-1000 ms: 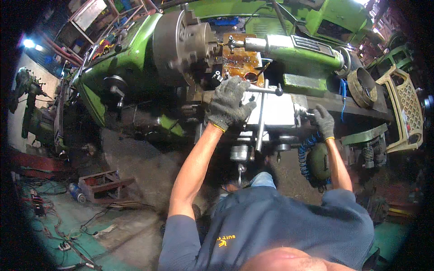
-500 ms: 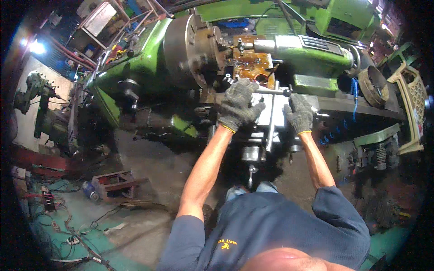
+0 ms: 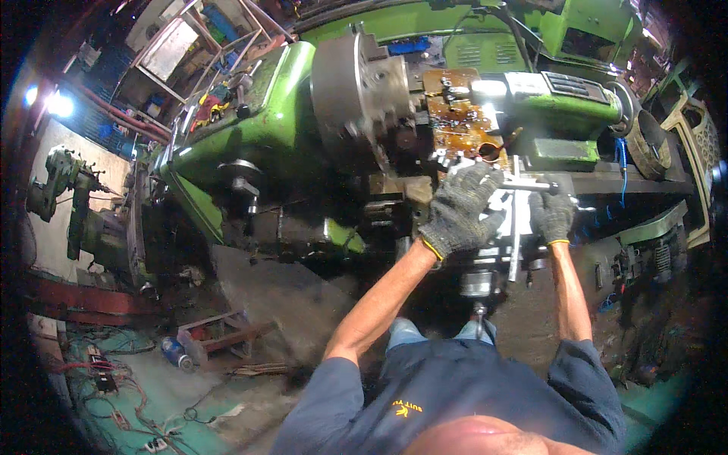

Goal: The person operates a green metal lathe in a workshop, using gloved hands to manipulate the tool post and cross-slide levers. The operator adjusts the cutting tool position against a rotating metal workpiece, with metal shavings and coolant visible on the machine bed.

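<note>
On the green lathe's carriage, my left hand [image 3: 464, 214] wears a grey knitted glove. Its thumb is spread and its fingers lie over the tool post, at the left end of a metal lever [image 3: 523, 185]. My right hand [image 3: 551, 215], gloved alike, is just below the lever's dark right end with curled fingers; what they hold is hidden. Behind my hands is an oily brown cross slide [image 3: 464, 114] with a round hole. To its left is the large chuck [image 3: 345, 83], blurred at its lower part. The tailstock [image 3: 565, 106] stands to the right.
A crank handle [image 3: 479, 311] projects toward my legs. The headstock [image 3: 273, 83] has a handwheel [image 3: 241, 178] on its front. A round metal ring [image 3: 654, 144] rests at the right. Cables [image 3: 121, 409] and a small red-brown frame [image 3: 231, 334] lie on the floor at the left.
The whole lathe appears further right and slightly lower in the picture. Both hands stay at the lever, with their grip little changed.
</note>
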The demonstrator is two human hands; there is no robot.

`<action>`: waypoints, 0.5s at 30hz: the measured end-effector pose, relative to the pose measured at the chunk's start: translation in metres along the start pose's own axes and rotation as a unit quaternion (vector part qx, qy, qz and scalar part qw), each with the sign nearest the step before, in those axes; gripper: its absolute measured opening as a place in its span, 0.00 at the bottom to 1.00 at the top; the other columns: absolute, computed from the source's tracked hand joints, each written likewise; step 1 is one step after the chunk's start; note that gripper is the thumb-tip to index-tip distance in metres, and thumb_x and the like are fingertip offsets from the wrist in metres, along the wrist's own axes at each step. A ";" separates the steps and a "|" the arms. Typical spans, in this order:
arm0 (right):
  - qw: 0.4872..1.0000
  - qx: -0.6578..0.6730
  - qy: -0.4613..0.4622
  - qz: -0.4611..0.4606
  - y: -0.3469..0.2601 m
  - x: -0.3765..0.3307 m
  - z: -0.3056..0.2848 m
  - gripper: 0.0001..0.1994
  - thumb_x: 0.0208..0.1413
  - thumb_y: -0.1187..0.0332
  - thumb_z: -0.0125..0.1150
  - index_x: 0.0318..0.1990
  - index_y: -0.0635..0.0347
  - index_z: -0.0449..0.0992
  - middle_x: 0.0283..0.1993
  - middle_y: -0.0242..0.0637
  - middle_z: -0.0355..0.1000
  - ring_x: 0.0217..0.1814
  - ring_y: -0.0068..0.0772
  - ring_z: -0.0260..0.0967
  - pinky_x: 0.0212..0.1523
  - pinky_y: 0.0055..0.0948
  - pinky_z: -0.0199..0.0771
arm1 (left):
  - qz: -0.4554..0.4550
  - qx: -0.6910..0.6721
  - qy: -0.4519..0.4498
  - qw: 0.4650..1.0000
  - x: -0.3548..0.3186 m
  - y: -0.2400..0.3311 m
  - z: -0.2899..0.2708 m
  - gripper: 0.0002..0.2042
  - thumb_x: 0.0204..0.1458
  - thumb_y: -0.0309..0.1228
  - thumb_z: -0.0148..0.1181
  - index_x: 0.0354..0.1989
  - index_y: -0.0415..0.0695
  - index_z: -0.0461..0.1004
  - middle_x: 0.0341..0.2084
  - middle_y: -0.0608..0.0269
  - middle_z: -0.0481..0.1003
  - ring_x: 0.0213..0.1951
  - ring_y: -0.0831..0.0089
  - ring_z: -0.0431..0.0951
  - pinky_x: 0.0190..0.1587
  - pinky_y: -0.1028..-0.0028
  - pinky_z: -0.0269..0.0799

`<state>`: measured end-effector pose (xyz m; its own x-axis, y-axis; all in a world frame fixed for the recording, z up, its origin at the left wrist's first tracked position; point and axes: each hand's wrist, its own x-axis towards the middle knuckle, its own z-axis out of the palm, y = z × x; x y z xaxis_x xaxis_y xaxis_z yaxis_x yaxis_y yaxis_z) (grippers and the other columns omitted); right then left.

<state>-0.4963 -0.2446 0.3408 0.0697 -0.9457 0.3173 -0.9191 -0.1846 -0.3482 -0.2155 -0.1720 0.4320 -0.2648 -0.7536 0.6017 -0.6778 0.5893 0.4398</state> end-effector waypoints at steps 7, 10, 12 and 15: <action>0.994 -0.021 0.086 -0.067 0.028 -0.004 0.015 0.18 0.56 0.63 0.64 0.53 0.52 0.82 0.56 0.44 0.80 0.58 0.48 0.77 0.60 0.44 0.74 | 0.091 0.137 0.150 0.975 0.015 -0.099 -0.174 0.18 0.47 0.35 0.68 0.48 0.46 0.80 0.47 0.54 0.78 0.54 0.52 0.77 0.61 0.55 0.69; 0.991 -0.049 0.093 -0.078 0.029 -0.004 0.021 0.17 0.56 0.64 0.63 0.52 0.54 0.83 0.56 0.43 0.80 0.55 0.49 0.77 0.59 0.43 0.73 | 0.042 0.297 0.237 0.924 0.023 -0.153 -0.263 0.13 0.52 0.32 0.66 0.46 0.43 0.79 0.45 0.54 0.79 0.49 0.50 0.78 0.55 0.57 0.73; 0.991 -0.069 0.088 -0.071 0.022 -0.003 0.022 0.18 0.57 0.62 0.62 0.54 0.53 0.82 0.57 0.42 0.79 0.58 0.48 0.75 0.62 0.43 0.70 | 0.078 0.324 0.270 0.904 0.023 -0.227 -0.307 0.12 0.54 0.33 0.65 0.44 0.41 0.80 0.41 0.53 0.80 0.47 0.51 0.79 0.53 0.57 0.74; 0.996 -0.019 0.082 -0.043 0.022 -0.007 0.027 0.19 0.58 0.59 0.63 0.56 0.47 0.82 0.57 0.38 0.79 0.58 0.48 0.73 0.62 0.44 0.68 | 0.016 0.258 0.201 0.945 0.015 -0.314 -0.344 0.10 0.56 0.33 0.64 0.41 0.40 0.81 0.38 0.53 0.81 0.45 0.51 0.80 0.52 0.57 0.74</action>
<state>-0.5070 -0.2492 0.3070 0.0878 -0.8698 0.4855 -0.9266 -0.2502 -0.2807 0.2297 -0.2676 0.5324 -0.0794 -0.5039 0.8601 -0.9454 0.3116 0.0953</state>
